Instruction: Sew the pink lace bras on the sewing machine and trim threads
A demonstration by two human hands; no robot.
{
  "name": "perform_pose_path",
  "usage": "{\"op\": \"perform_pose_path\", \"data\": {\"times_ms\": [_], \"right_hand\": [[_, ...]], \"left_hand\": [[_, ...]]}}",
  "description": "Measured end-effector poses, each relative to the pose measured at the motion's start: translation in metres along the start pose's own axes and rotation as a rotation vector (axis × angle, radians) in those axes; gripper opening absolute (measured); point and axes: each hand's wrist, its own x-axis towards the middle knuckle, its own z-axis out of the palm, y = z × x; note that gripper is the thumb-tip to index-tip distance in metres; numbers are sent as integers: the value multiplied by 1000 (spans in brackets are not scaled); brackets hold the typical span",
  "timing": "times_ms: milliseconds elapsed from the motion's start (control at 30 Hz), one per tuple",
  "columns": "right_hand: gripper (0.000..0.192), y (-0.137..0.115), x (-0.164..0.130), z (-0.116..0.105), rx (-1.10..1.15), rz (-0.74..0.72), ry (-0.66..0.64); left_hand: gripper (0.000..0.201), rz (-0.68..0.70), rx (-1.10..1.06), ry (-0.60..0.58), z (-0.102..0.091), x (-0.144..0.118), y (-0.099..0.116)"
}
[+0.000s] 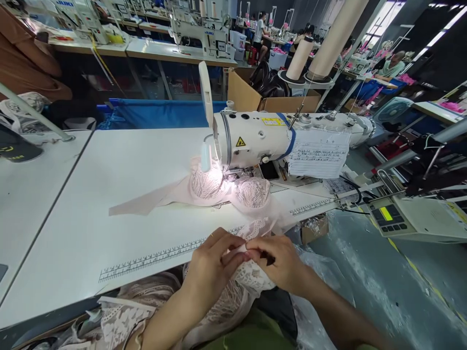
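Left hand (211,265) and right hand (279,262) pinched together on lace garment (251,279) edge at table (91,228) rim, aligning seam; sewing machine (255,138) just beyond fingertips.

A garment factory floor: beyond the hands stands a white industrial sewing machine (277,138) on a long white worktable (91,204), with further rows of pale sewing machines (204,29), tall cream thread cones (330,43) and seated workers (392,65) farther back.

Sheer pink lace bra (226,187), smooth matt table (109,194)
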Motion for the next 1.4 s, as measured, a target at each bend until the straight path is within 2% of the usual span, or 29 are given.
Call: {"op": "perform_pose_path", "data": {"times_ms": [100,167,267,333,367,433,533,600,633,700,767,867,933,1067,1267,1400], "right_hand": [[21,6,-4,-1,-338,-191,170],[21,10,-4,-4,-552,-258,234],[26,14,-3,-8,-733,-281,188],[28,16,-2,-10,-735,-287,125],[28,17,-2,-12,-679,-287,102],[26,20,-1,-19,-429,-248,38],[34,26,-1,-37,96,-110,-258],[42,31,-3,-52,298,-27,-438],[45,34,-4,-58,330,2,-467],[45,37,-6,-68,294,53,-404],[42,38,-10,-72,211,68,-256],[32,36,-13,-70,95,19,-38],[22,35,-14,-68,33,-18,56],[7,35,-13,-64,-59,-61,159],[19,34,-11,-59,-61,-51,291],[25,33,-10,-56,-65,-40,329]], "left_hand": [[4,-152,-90,25,-4,1,-1],[2,-233,-166,38,-4,-1,-1],[5,-271,-224,26,-3,-3,-2],[9,-283,-232,3,-2,-3,-4],[10,-292,-236,3,-3,-3,-4],[12,-310,-239,18,-5,-2,-5],[8,-334,-242,16,-10,-1,-4],[7,-355,-255,-8,-15,-1,-5],[7,-360,-261,-7,-17,-1,-6],[8,-365,-261,8,-20,-2,-8],[9,-353,-255,37,-23,-2,-11],[11,-334,-254,92,-23,-4,-17],[13,-335,-261,134,-21,-6,-19],[13,-378,-283,154,-16,-9,-19],[15,-424,-268,283,-4,-12,-9],[13,-436,-258,316,-2,-11,-9]]}}
